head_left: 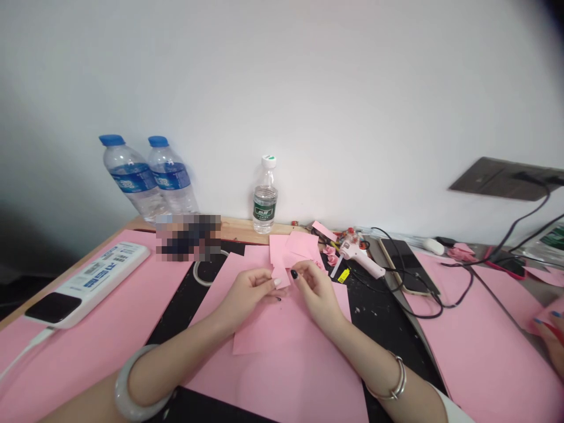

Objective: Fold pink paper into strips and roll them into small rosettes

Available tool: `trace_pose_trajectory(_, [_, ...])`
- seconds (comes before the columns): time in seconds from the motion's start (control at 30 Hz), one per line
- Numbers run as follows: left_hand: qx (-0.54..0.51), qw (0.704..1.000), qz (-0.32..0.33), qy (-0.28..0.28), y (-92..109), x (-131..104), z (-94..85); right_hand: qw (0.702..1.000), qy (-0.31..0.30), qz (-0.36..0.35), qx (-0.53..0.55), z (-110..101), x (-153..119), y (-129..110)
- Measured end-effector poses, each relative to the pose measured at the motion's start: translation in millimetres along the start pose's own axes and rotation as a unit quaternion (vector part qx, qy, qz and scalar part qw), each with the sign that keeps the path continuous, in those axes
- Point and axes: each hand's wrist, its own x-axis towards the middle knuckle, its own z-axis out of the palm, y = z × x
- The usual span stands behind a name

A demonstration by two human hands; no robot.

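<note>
A small pink paper piece [280, 277] is pinched between the thumb and fingers of my left hand [258, 287], over larger pink sheets [299, 376]. On its right side my right hand [314, 286] has its fingers bent and drawn together at the paper's edge; whether they grip it is too small to tell. Just beyond both hands lie more pink paper squares [302, 242]. A pink glue gun [362, 260] rests to the right, beside small folded pink pieces [330, 256].
A white power bank [94, 282] lies at the left. Two blue-capped bottles [170, 176] and a smaller bottle [265, 200] stand by the wall. Black cables cross a phone [408, 267] at the right. Another person's hand [550, 329] shows at the right edge.
</note>
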Motion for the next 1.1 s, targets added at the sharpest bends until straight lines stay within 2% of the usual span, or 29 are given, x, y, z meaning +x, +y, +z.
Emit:
trace_pose_trajectory(0.17, [0.048,0.998,-0.025,-0.045,-3.1,1.1,2.2,0.998,-0.045,-0.034,-0.018,1.8,0.5,2.1])
trace_pose_trajectory(0.33, [0.063,0.997,-0.003,-0.044,-1.0,2.5,-1.0,0.996,0.007,-0.088,0.011,2.8,-1.8,1.9])
trace_pose_trajectory(0.67, [-0.042,0.997,-0.034,-0.063,-4.9,1.6,-0.2,0.981,0.012,-0.179,-0.071,-3.0,-1.0,6.6])
trace_pose_trajectory(0.77, [-0.077,0.995,-0.027,-0.058,-5.9,1.8,-1.1,0.969,0.021,-0.222,-0.103,-3.9,0.2,7.5])
trace_pose_trajectory(0.93, [-0.067,0.996,-0.012,-0.066,-7.1,3.0,-4.1,0.931,0.022,-0.321,-0.171,-6.7,2.2,7.2])
trace_pose_trajectory(1.1, [-0.098,0.993,-0.017,-0.071,-5.7,2.4,-4.9,0.907,-0.023,-0.368,-0.201,-9.5,5.5,9.7])
